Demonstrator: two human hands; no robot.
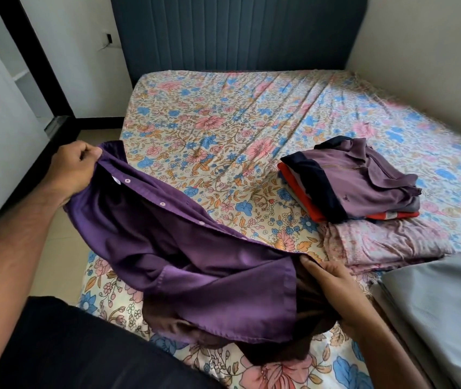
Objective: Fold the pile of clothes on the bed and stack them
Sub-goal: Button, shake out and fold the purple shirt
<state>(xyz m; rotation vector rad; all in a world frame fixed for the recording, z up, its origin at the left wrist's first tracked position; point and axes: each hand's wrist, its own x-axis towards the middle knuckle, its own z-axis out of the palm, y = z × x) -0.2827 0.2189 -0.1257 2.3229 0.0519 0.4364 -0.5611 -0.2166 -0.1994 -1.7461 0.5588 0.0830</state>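
I see a purple shirt (pixel 195 265) held up, unfolded, and a folded stack (pixel 355 181) on the bed (pixel 223 113).

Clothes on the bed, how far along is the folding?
Done: a folded stack, mauve polo on top, sits on the bed. In hand: the left hand and right hand stretch out a purple button shirt. Left: fold it, then the dark brown garment beneath.

Bed (pixel 251 108): stack of folded clothes (pixel 358 178) placed on its right part; button shirt (pixel 184 254) held above its near-left corner; headboard (pixel 237 32) behind.
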